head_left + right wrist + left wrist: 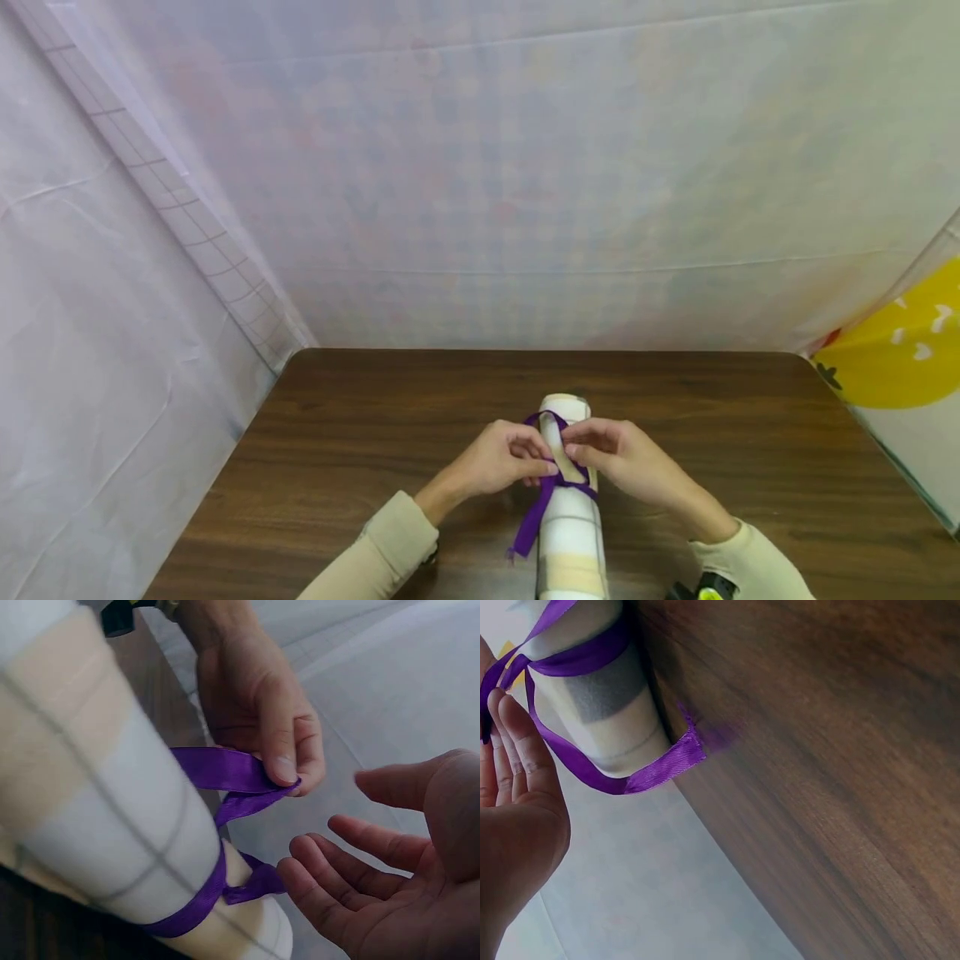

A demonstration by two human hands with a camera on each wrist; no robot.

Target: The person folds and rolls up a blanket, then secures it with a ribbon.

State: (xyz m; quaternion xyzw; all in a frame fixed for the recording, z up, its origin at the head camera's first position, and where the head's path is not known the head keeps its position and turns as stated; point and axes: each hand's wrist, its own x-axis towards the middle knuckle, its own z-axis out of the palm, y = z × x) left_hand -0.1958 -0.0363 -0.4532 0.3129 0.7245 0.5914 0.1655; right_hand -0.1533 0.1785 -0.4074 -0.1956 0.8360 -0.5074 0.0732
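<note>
A rolled cloth (572,533), white with beige patches and grey lines, lies lengthwise on the table. Purple ribbon (531,527) goes round it, with a loop on top and a frayed tail hanging off the left side. My left hand (502,458) is over the roll's left side, pinching the ribbon (225,769) between thumb and fingers. On the other side is my right hand (630,462). Its thumb stands apart from loosely bent fingers (349,859) in the right wrist view, and the fingertips are right at another stretch of ribbon.
The dark wood-grain table (375,400) extends on both sides of the roll. Pale fabric sheets (480,208) hang behind it and to the left. A yellow printed shape (900,358) shows on the sheet at the right. A dark watch-like band (712,586) sits at the right sleeve.
</note>
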